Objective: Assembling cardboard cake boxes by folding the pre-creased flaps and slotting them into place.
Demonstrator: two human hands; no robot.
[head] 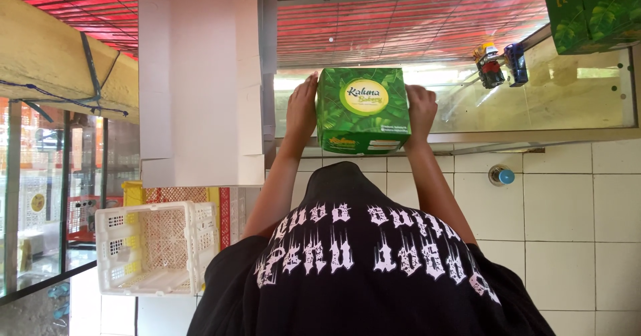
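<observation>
Head view, green leaf-printed box, yellow oval label

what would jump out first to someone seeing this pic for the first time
The green leaf-printed cardboard box in the middle stands out first, gripped on its sides by the left hand and the right hand in front of a glass display case. Next comes the black shirt with white lettering filling the bottom, then the white plastic crate at lower left and a second green box at the top right corner.
</observation>
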